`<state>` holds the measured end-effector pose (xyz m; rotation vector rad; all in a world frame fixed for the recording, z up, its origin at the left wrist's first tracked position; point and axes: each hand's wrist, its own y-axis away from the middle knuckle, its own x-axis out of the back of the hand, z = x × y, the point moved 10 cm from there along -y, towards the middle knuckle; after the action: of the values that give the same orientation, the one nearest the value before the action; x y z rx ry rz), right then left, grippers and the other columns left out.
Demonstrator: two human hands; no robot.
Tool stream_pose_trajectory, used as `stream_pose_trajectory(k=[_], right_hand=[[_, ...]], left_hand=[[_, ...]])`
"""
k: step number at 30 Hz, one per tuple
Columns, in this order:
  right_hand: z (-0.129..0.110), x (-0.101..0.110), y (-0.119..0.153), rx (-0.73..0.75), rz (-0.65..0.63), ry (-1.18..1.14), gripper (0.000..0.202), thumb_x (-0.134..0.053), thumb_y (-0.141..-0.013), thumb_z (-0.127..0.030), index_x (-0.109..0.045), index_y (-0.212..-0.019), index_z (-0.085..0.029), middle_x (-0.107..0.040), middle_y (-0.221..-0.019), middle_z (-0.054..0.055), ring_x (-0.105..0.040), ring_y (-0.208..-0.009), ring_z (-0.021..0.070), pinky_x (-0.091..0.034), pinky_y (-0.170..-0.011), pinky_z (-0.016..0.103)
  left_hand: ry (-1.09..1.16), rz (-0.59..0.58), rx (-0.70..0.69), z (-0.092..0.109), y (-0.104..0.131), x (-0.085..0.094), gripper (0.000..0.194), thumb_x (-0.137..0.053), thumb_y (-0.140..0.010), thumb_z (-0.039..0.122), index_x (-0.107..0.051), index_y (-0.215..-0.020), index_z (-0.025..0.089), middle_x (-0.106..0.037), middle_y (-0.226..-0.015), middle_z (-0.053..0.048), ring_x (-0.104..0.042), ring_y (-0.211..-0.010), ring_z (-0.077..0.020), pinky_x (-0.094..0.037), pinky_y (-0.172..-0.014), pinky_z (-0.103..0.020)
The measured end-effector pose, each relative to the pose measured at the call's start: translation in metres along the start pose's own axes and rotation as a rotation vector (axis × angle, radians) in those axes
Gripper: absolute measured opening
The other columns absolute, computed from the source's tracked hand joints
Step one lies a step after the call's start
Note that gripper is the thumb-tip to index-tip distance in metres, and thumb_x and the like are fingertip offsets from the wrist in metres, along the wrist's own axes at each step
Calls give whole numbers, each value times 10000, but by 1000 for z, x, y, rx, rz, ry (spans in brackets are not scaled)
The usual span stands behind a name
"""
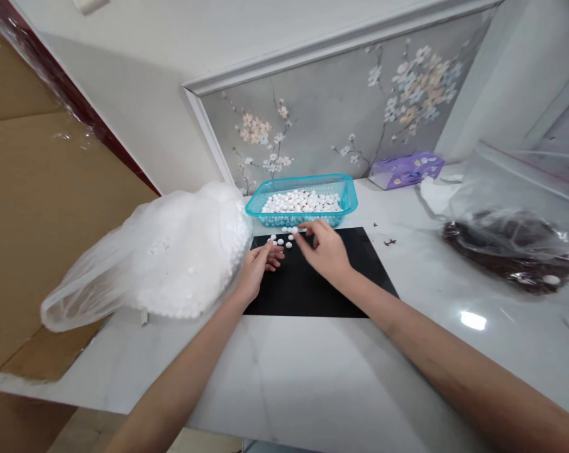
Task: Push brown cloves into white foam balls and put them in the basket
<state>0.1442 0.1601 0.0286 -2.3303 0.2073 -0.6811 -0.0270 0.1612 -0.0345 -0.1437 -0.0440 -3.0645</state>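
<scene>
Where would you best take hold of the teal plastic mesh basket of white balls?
Probably by the two short end rims of the teal plastic mesh basket, one hand from each side. It sits level and open-topped, heaped with small white balls, and its flared lip gives fingers an edge to hook under.

Lighting and picture quality: bright, even indoor light, wide-angle view.
Overhead lamp glare on the glossy table [473, 320], near right; soft faint shadows; plastic bag [161, 258] at left nearly blown out; edges bowed and stretched; near forearms slightly soft; centre sharp.
</scene>
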Motion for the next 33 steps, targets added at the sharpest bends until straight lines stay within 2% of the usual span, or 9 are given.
stream_pose_trajectory(k=[3,5,9,14,21,25,29,31,33], right_hand=[[29,40,-15,-83,239,59,191,-511,-830,-326,-590,-864,-156,-520,-733,23,-483,-608,133,-401,-615,275],[48,59,-22,-126,314,74,184,-530,-814,-331,-586,-836,-158,-500,-718,13,-465,-593,128,-400,-611,279],[66,73,-30,-119,306,67,196,-525,-812,-350,-575,-835,-162,-492,-745,14,-438,-567,115,-395,-581,277],[66,73,-34,-69,252,175,185,-508,-814,-335,-582,-818,-165,-500,-718,21,-461,-597,136,-410,-631,298],[79,64,-40,-189,116,334,270,-480,-813,-299,-611,-979,-131,-572,-873,93,-466,-551,150,-399,-608,329],[56,63,-31,-106,137,386,286,-423,-837,-293,-564,-1029,-134,-565,-963,116,-514,-628,172,-389,-592,307],[36,20,-15,68,-187,376,146,-425,-803,-218,-557,-827,-160,-578,-814,79,-529,-670,173,-370,-584,271],[38,-2,-5,81,-368,355,114,-451,-776,-201,-550,-815,-159,-579,-797,69,-521,-647,160,-369,-585,263],[44,-13,0,54,-449,358,135,-466,-767,-204,-556,-852,-150,-584,-836,78,-522,-651,157,-375,-596,262]], left_hand=[[-83,72,-53,5,0,9,443,-532,-759,536,-682,-763,119,-655,-708,-60,-500,-538,-87,-355,-496,-214],[-103,80,-61,6,0,9,446,-527,-760,539,-681,-748,120,-650,-700,-58,-496,-537,-88,-353,-497,-217],[-115,60,-63,6,1,6,445,-524,-764,537,-683,-749,121,-636,-681,-53,-498,-543,-91,-361,-509,-220],[-106,79,-69,7,1,8,433,-528,-765,531,-678,-736,126,-629,-676,-47,-485,-536,-88,-352,-503,-218],[-129,75,-89,6,0,9,424,-505,-786,516,-665,-737,127,-618,-672,-45,-458,-517,-85,-325,-473,-215],[-272,90,-151,12,-1,11,385,-469,-816,480,-654,-791,143,-621,-718,-41,-467,-537,-100,-345,-497,-231],[-720,73,-338,31,3,2,279,-511,-813,324,-630,-1024,185,-604,-826,-22,-483,-592,-113,-400,-619,-260],[-896,33,-386,33,6,-7,303,-502,-823,296,-606,-1094,209,-581,-897,-27,-491,-613,-116,-408,-644,-271],[-983,5,-391,32,7,-12,278,-486,-838,300,-614,-1073,225,-564,-948,-33,-515,-658,-127,-417,-660,-276]])
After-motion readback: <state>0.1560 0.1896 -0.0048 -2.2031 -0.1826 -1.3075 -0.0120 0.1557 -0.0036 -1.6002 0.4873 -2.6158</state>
